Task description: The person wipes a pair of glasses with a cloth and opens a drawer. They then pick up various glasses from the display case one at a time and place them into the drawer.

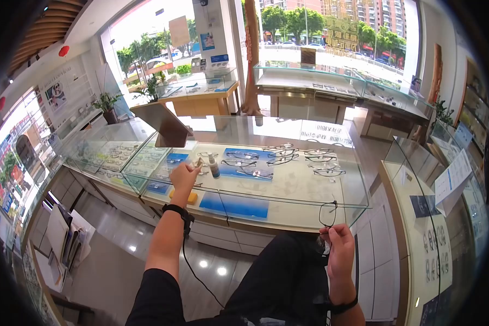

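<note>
My right hand (339, 251) is closed on a pair of dark-rimmed eyeglasses (327, 214), held up in front of my knee near the counter's front edge. One round lens stands above my fingertips; the rest of the frame is partly hidden by them. Stretched forward over the glass counter, my left hand (184, 176) has its fingers pinched together. A small pale thing (199, 163) shows at its fingertips, too small to make out. Just to the right of that hand stands a small bottle (214, 166) with a dark lower part.
The glass display counter (288, 199) holds several eyeglasses on blue and pale mats. A tilted mirror (162, 123) stands on its far left. A yellow object (183, 196) lies near the front. More glass cases surround me, and a dark cable (196, 276) hangs near my left arm.
</note>
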